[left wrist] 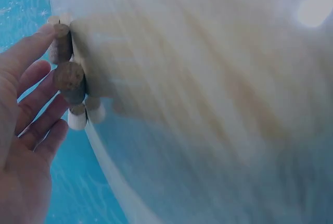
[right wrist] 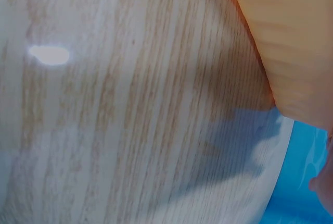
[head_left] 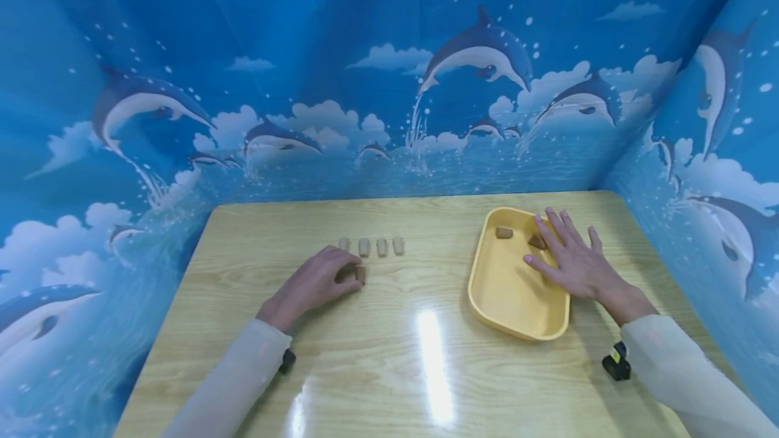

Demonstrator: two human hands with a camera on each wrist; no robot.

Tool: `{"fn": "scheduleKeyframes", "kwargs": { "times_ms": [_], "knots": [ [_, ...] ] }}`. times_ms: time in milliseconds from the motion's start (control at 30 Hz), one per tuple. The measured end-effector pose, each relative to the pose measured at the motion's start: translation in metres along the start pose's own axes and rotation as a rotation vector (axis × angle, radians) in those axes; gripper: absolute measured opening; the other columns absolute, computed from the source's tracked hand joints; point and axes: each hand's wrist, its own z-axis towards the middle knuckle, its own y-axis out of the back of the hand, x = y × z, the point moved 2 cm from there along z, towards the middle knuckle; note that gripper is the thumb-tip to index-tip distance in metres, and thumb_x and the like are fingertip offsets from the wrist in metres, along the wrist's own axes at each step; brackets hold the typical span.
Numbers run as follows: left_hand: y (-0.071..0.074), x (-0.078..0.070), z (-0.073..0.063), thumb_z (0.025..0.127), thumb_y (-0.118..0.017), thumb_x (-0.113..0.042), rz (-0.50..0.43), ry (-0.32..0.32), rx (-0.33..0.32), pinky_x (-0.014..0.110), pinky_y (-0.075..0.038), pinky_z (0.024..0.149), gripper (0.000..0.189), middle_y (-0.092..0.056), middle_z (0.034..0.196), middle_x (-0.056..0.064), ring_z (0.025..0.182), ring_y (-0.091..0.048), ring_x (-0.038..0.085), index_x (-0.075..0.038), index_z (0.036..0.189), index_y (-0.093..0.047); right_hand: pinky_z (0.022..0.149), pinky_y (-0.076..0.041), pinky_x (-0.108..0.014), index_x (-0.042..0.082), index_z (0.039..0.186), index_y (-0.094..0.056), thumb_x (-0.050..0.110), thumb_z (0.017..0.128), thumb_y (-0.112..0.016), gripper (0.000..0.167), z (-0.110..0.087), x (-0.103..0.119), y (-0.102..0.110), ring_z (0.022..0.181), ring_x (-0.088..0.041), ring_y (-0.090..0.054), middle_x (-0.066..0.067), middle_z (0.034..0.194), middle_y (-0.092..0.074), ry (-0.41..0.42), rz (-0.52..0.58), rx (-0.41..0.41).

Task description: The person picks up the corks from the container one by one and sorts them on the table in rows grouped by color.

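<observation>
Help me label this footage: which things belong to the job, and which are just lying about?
Likely in the job: cork by the left grip, row of four corks, yellow tray, two brown pieces inside it.

Just around: dolphin backdrop, table, black wrist devices.

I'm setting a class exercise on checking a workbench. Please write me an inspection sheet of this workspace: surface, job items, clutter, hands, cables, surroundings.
Surface: glossy light wood-grain tabletop, reflecting bright light.
Job items: row of four small tapered pale-brown stoppers; one similar brown stopper in front of them; yellow rounded-rectangular tray holding two small brown pieces.
Clutter: black boxy device by the right sleeve; a dark one by the left.
Left hand: thumb and fingers curled around the front stopper.
Right hand: fingers spread over the tray's right side; contact unclear.
Cables: nothing seen.
Surroundings: blue backdrop printed with dolphins, clouds and water.
</observation>
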Motion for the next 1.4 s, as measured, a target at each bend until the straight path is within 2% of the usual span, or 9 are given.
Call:
{"fn": "scheduleKeyframes", "kwargs": {
  "times_ms": [167,400,633,733,867,1033,1233,1400],
  "knots": [
    [0.009,0.006,-0.005,0.100,-0.081,-0.038,0.021,0.001,0.024,0.050,-0.057,0.114,0.050,-0.074,0.134,0.008,0.128,-0.067,0.028,-0.011,0.140,-0.071,0.123,0.001,-0.089,0.016,0.176,0.003,0.062,0.111,-0.047,0.095,0.000,0.001,0.000,0.169,-0.048,0.006,-0.015,0.184,0.012,0.001,0.005,-0.001],
    [0.019,0.015,-0.012,0.099,-0.082,-0.032,-0.006,0.009,0.127,0.051,-0.052,0.121,0.048,-0.069,0.145,0.006,0.138,-0.062,0.029,-0.016,0.143,-0.070,0.123,0.003,-0.089,0.016,0.176,0.004,0.063,0.111,-0.047,0.095,-0.001,0.000,0.000,0.169,-0.048,0.006,-0.015,0.183,0.013,-0.002,0.001,0.002],
    [0.022,0.018,-0.014,0.099,-0.082,-0.022,0.048,-0.067,0.192,0.052,-0.050,0.124,0.042,-0.067,0.150,0.008,0.142,-0.060,0.031,-0.015,0.139,-0.073,0.123,0.002,-0.088,0.016,0.176,0.004,0.062,0.111,-0.047,0.095,0.000,0.000,0.000,0.169,-0.048,0.005,-0.014,0.183,0.013,-0.001,0.004,0.005],
    [0.023,0.019,-0.014,0.100,-0.080,-0.016,0.065,-0.085,0.197,0.052,-0.050,0.123,0.040,-0.067,0.149,0.007,0.142,-0.060,0.030,-0.015,0.139,-0.073,0.124,0.002,-0.088,0.016,0.176,0.004,0.062,0.111,-0.047,0.095,0.000,0.000,0.000,0.169,-0.048,0.005,-0.014,0.183,0.014,-0.003,0.004,0.005],
    [0.023,0.020,-0.013,0.101,-0.079,-0.013,0.066,-0.097,0.188,0.049,-0.053,0.120,0.033,-0.072,0.141,0.003,0.136,-0.063,0.026,-0.017,0.133,-0.076,0.124,0.003,-0.088,0.016,0.176,0.004,0.062,0.111,-0.047,0.095,0.000,0.001,0.001,0.169,-0.048,0.006,-0.014,0.183,0.014,-0.005,0.010,0.006],
    [0.023,0.022,-0.012,0.101,-0.080,-0.019,0.082,-0.103,0.155,0.046,-0.057,0.114,0.025,-0.077,0.128,-0.001,0.126,-0.067,0.022,-0.019,0.125,-0.079,0.123,0.005,-0.088,0.015,0.176,0.003,0.062,0.111,-0.047,0.095,0.000,0.002,0.001,0.168,-0.049,0.004,-0.015,0.183,0.014,-0.007,0.022,0.008],
    [0.021,0.025,-0.011,0.099,-0.082,-0.028,0.167,-0.097,0.098,0.046,-0.060,0.104,0.027,-0.077,0.119,-0.001,0.114,-0.068,0.021,-0.017,0.123,-0.078,0.123,0.005,-0.088,0.015,0.176,0.003,0.062,0.111,-0.047,0.095,-0.001,0.002,0.002,0.168,-0.050,0.003,-0.015,0.183,0.013,-0.006,0.019,0.004],
    [0.017,0.026,-0.009,0.100,-0.080,-0.036,0.210,-0.086,0.091,0.041,-0.058,0.094,0.025,-0.076,0.106,-0.006,0.099,-0.064,0.015,-0.019,0.118,-0.079,0.123,0.004,-0.088,0.014,0.176,0.002,0.062,0.111,-0.047,0.095,-0.001,0.001,0.002,0.168,-0.049,0.003,-0.015,0.183,0.013,-0.005,0.016,0.004]
  ]
}}
